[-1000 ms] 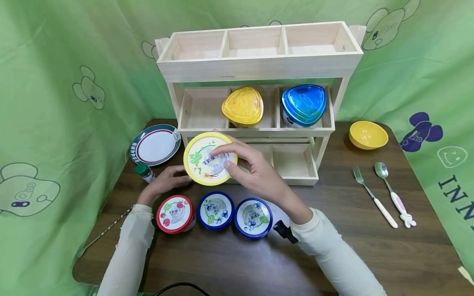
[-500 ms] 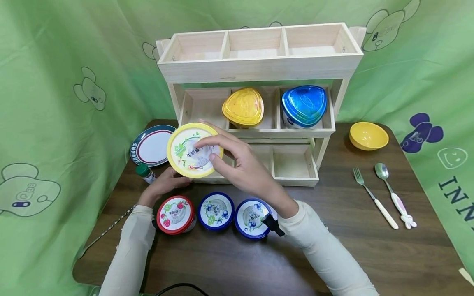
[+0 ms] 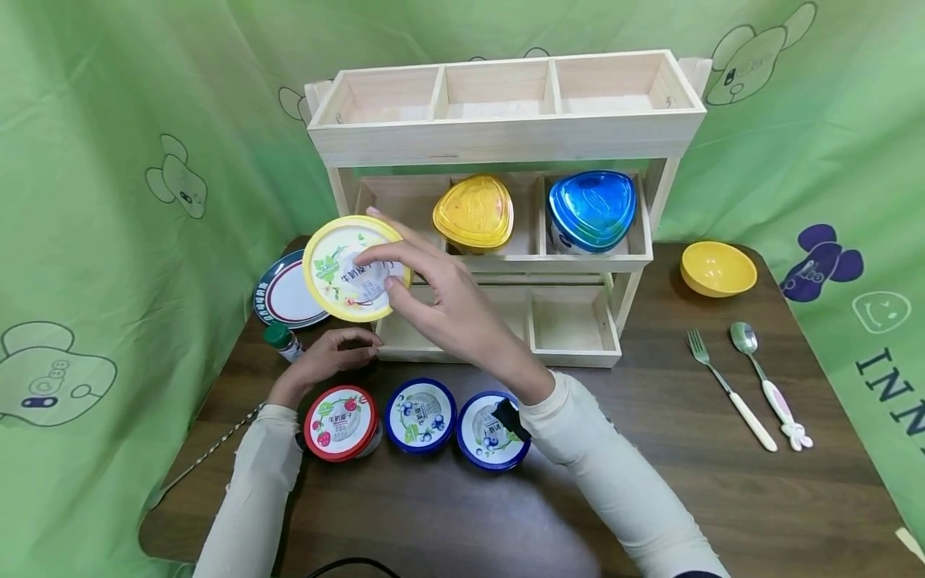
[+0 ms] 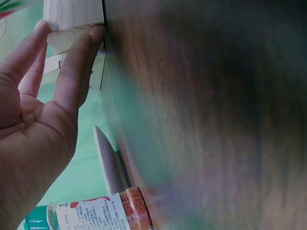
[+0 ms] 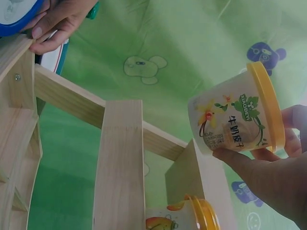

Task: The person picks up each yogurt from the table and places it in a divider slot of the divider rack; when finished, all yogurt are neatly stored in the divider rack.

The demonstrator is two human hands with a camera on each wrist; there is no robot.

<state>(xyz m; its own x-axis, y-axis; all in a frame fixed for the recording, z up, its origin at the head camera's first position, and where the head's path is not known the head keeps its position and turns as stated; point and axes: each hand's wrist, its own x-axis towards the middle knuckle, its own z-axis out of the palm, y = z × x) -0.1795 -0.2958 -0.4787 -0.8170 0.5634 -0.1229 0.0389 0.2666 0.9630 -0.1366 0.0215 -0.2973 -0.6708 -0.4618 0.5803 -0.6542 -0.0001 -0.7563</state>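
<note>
My right hand (image 3: 448,309) grips a white tub with a yellow lid (image 3: 354,265), lifted in front of the shelf's left side. In the right wrist view the tub (image 5: 232,112) shows flowers and green leaves, tilted on its side in that view. The left hand (image 3: 328,357) holds the lower left corner of the wooden shelf (image 3: 499,140) between thumb and fingers, seen also in the left wrist view (image 4: 45,105). On the table before the hands stand a red-lidded tub (image 3: 342,423) and two blue-lidded tubs (image 3: 421,415), (image 3: 491,433).
A yellow-lidded container (image 3: 474,213) and a blue-lidded one (image 3: 592,209) sit in the middle tier. At left are a plate (image 3: 289,293) and a green-capped spice jar (image 3: 283,340). A yellow bowl (image 3: 718,269), fork (image 3: 731,389) and spoon (image 3: 772,385) lie at right.
My right hand has carried the yellow-lidded tub left and up, from before the lower tier to beside the middle tier's left end. The left hand stays at the shelf corner.
</note>
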